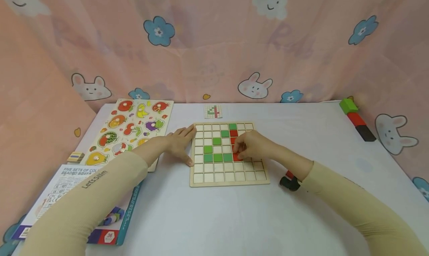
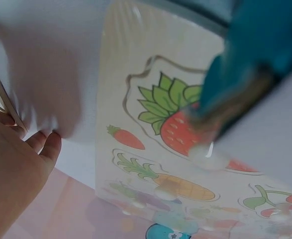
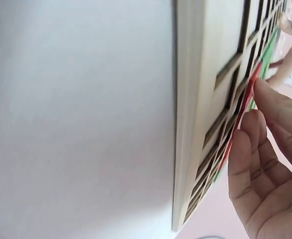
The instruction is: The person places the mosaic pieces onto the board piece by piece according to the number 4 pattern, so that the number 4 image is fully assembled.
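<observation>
Nearest the camera, at the table's (image 1: 234, 218) front left corner, lies a printed box (image 1: 63, 189) with a blue edge, partly under the left sleeve (image 1: 90, 200). Behind it, along the left edge, sits a small striped block (image 1: 75, 157), and beside that a wooden fruit puzzle (image 1: 130, 127) runs toward the back left corner; the left wrist view shows its strawberry (image 2: 178, 127), carrot (image 2: 127, 138) and pineapple pieces close up. Next comes the left hand (image 1: 181, 142), lying flat with fingers straight and spread against the left rim of the wooden grid board (image 1: 197, 179), holding nothing. That board rests at the table's middle, with green tiles (image 1: 218, 157) filling several cells in a stepped line and red tiles (image 1: 233, 133) in a column just right of them. A small pattern card (image 1: 213, 111) lies behind the board, toward the back edge. Over the board's right half, the right hand (image 1: 253, 146) has its fingers curled down onto a red tile (image 1: 237, 157) in the row of green ones; the right wrist view shows fingertips (image 3: 265, 92) touching the tile's red edge, though whether they pinch it or only press it cannot be told. Just off the board's front right corner, a black and red object (image 1: 290, 182) sits by the right wrist. Near the back right corner lie green, red and black blocks (image 1: 356, 119) in a row.
</observation>
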Tool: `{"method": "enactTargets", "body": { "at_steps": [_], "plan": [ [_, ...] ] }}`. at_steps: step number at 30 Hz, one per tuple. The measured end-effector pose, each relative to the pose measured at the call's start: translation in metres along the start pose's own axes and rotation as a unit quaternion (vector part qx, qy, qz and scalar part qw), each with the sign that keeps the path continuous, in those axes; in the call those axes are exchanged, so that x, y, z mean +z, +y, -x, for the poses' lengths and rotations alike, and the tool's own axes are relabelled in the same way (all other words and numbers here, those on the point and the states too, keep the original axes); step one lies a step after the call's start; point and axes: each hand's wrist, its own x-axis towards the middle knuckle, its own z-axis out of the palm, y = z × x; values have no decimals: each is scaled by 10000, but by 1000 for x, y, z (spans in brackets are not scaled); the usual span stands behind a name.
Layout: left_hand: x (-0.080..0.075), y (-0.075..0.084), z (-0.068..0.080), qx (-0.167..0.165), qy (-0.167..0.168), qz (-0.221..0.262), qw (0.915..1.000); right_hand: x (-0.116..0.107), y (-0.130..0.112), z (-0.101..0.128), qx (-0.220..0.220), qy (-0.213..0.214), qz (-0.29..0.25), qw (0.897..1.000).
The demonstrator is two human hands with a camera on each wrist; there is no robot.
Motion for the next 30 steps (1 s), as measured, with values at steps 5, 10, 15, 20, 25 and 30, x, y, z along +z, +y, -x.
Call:
{"method": "enactTargets", "body": {
  "at_steps": [5, 10, 15, 20, 25, 30],
  "plan": [
    [1, 0, 0, 12, -8, 14, 10000, -13, 15, 9, 145, 36, -31, 9999],
    [0, 0, 1, 9, 14, -18, 10000, -37, 46, 26, 483, -32, 103, 9988],
    [-1, 0, 1, 14, -3, -90, 10000, -57, 78, 48, 822, -566, -148, 9949],
    [-1, 1, 1, 13, -30, -103, 9999, -65, 98, 67, 916, -1169, -571, 9872],
    [-2, 1, 0, -28, -63, -89, 9999, -63, 103, 72, 814, -1143, -389, 9893],
    [-2, 2, 0, -34, -65, -63, 10000, -61, 101, 69, 857, -757, 121, 9934]
  ]
}}
